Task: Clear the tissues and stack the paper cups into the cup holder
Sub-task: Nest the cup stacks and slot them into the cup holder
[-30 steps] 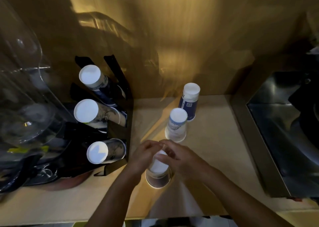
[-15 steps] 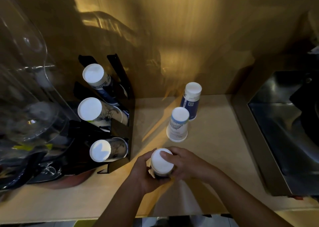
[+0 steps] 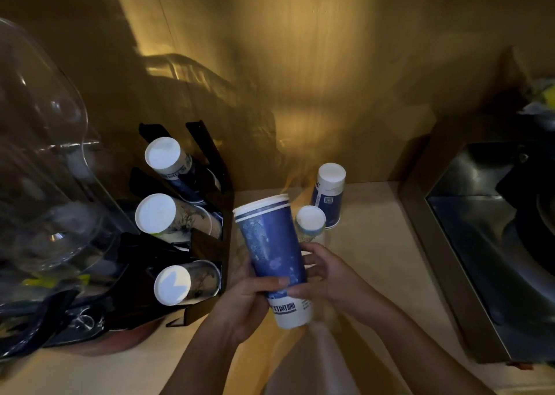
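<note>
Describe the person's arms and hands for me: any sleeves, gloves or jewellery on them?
Both forearms are bare as far as the frame shows, with no sleeve edge in view. The left hand and right hand wear no gloves. I see no watch, bracelet or ring, though the light is dim and parts of the fingers are hidden.

two hands (image 3: 288, 286), bare forearms, no sleeves showing
</note>
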